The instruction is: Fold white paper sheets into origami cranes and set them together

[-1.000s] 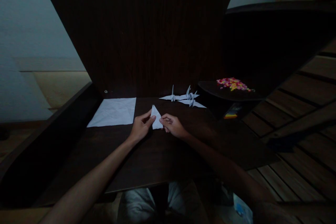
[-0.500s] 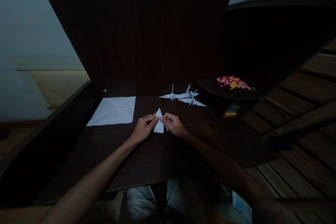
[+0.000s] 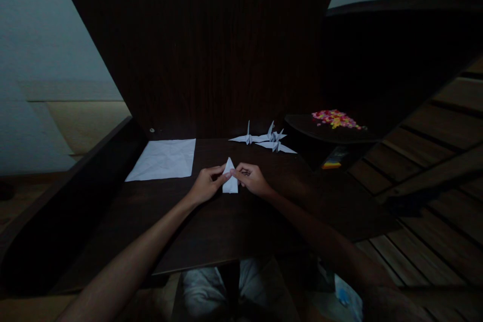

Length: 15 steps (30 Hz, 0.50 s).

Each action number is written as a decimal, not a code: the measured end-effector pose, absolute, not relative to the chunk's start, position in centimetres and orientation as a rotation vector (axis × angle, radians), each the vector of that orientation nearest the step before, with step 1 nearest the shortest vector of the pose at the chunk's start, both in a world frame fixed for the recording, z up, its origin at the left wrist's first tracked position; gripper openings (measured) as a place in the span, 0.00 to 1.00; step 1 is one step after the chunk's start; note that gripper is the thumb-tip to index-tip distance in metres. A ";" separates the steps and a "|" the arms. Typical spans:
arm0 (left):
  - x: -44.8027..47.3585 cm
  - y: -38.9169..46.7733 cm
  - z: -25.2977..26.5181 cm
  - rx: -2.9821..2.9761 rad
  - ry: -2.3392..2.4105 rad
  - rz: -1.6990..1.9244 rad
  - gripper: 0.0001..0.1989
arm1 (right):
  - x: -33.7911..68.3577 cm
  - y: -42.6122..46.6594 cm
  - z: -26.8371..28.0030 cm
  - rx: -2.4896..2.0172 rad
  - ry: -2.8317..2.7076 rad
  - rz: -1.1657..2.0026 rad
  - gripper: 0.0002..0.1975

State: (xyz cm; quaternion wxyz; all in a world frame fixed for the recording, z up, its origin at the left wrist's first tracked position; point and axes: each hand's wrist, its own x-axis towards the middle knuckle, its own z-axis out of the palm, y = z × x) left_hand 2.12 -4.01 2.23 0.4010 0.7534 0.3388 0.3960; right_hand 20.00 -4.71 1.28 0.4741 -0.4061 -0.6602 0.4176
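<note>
A small piece of folded white paper (image 3: 230,185), narrow and pointed at its far end, is held between my two hands above the dark desk. My left hand (image 3: 209,182) pinches its left side, thumb laid across the front. From the right, my right hand (image 3: 252,178) grips the opposite side, its thumb meeting the other near the middle of the paper. The fingers behind the paper are partly hidden. Just beyond my hands stand several white paper cranes (image 3: 276,147), close together.
A creased white sheet (image 3: 162,160) lies flat on the desk (image 3: 211,231) at the left. On a small rounded shelf (image 3: 302,128) at the right sits a pile of pink, red and yellow bits (image 3: 337,118). A tall dark panel (image 3: 211,50) rises behind the desk.
The folded paper has shifted slightly to the right, and my left thumb has slid further across its front. Both hands keep their hold; the cranes and the sheet stay put.
</note>
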 end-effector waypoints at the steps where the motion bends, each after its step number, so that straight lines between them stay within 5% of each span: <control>1: 2.1 -4.0 2.2 1.905 0.859 1.003 0.18 | 20.0 -4.7 1.4 -0.993 -1.613 1.024 0.18; 15: 2.3 -4.4 1.9 2.025 0.802 0.903 0.17 | 19.7 -4.5 1.2 -0.987 -1.513 1.116 0.20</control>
